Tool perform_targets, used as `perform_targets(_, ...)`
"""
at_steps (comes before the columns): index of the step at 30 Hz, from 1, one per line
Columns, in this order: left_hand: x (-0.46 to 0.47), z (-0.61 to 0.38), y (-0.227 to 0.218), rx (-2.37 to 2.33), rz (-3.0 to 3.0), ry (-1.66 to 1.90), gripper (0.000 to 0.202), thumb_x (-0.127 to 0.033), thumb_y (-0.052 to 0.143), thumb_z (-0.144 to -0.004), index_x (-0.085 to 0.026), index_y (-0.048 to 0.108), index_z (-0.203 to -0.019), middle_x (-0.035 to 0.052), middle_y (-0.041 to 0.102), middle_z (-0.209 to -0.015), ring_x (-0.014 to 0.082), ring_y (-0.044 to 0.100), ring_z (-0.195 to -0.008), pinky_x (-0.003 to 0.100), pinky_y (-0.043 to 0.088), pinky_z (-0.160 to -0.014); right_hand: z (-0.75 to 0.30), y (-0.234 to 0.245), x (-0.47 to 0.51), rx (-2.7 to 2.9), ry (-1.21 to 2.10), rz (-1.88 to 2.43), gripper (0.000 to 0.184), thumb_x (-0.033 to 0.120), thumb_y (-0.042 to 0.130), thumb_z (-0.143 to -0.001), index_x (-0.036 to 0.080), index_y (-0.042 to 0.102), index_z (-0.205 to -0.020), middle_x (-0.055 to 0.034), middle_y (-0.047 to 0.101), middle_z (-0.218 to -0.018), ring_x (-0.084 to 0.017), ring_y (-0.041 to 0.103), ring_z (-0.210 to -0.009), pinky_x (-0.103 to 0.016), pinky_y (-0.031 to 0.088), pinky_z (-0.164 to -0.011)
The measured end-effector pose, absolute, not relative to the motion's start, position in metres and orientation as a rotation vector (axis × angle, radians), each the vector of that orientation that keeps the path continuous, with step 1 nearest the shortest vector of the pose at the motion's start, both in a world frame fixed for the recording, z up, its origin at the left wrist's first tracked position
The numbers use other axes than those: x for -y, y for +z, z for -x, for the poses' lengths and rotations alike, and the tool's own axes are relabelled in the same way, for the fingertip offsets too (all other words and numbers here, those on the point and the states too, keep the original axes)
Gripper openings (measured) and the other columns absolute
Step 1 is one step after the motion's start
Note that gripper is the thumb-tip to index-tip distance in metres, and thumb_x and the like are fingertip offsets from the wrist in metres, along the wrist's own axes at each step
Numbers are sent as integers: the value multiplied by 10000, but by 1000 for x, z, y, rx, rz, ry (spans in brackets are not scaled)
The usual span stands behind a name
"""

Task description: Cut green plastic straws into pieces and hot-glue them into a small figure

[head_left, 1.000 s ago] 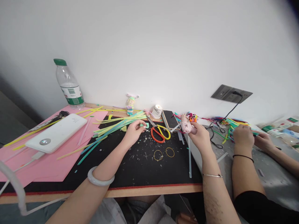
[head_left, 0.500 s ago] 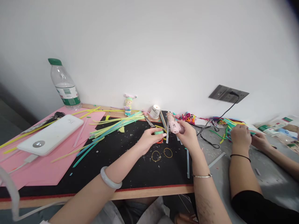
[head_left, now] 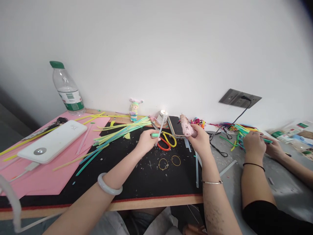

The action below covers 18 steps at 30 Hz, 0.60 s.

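Observation:
My left hand point(head_left: 146, 143) is closed over the black mat point(head_left: 137, 176), pinching a small green piece point(head_left: 154, 134) and a clear glue stick point(head_left: 161, 125) that points up and back. My right hand point(head_left: 201, 140) grips a pink glue gun point(head_left: 187, 128), its nozzle aimed up and to the left. Orange and yellow scissors point(head_left: 167, 141) lie on the mat between my hands. Two yellow rings point(head_left: 170, 161) rest just in front of them.
A bundle of green, yellow and blue pipe cleaners point(head_left: 117, 133) lies left of my hand. A white power bank point(head_left: 52, 141) sits on pink paper point(head_left: 46, 173), a water bottle point(head_left: 67, 87) behind. A phone point(head_left: 176, 127) and small doll point(head_left: 134, 109) stand near the wall. Another person's hands point(head_left: 256, 143) work with pipe cleaners at right.
My left hand drew back to the left and now holds a clear glue stick with the green piece. My right hand turned the glue gun more upright. The scissors are uncovered again.

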<state>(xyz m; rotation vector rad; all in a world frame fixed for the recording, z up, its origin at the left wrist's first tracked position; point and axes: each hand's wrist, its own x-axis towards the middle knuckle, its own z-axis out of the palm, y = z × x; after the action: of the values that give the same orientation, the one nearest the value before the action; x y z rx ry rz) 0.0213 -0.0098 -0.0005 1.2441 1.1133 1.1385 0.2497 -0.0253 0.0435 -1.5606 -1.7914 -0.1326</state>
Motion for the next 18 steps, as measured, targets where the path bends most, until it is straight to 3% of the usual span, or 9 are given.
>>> perform_targets(4,-11,13,4,-1317,-1686,1237,257,-32,628,-609,-161,675,-827,89,609,-992,151,604,-630,349,505,-721,-257,45,25,1742,-118,1594,397,301,579,-691,160,617,-1060,-106,659,-1010,-248,598,-872,-359,444,-785)
perform_targets(10,-42,55,10,-1545,-2163,1044,302,-33,501,-652,-140,664,-883,116,555,-993,231,585,-828,372,457,-797,-260,46,28,1703,-131,1601,387,308,579,-684,157,621,-1038,-103,665,-973,-241,598,-845,-357,449,-769)
perform_targets(18,-85,62,23,-1614,-2275,1139,268,-24,495,-631,-175,653,-786,95,573,-938,256,528,-941,362,417,-858,-262,46,29,1692,-105,1606,395,309,580,-684,169,619,-1051,-99,663,-990,-242,599,-864,-361,448,-783)
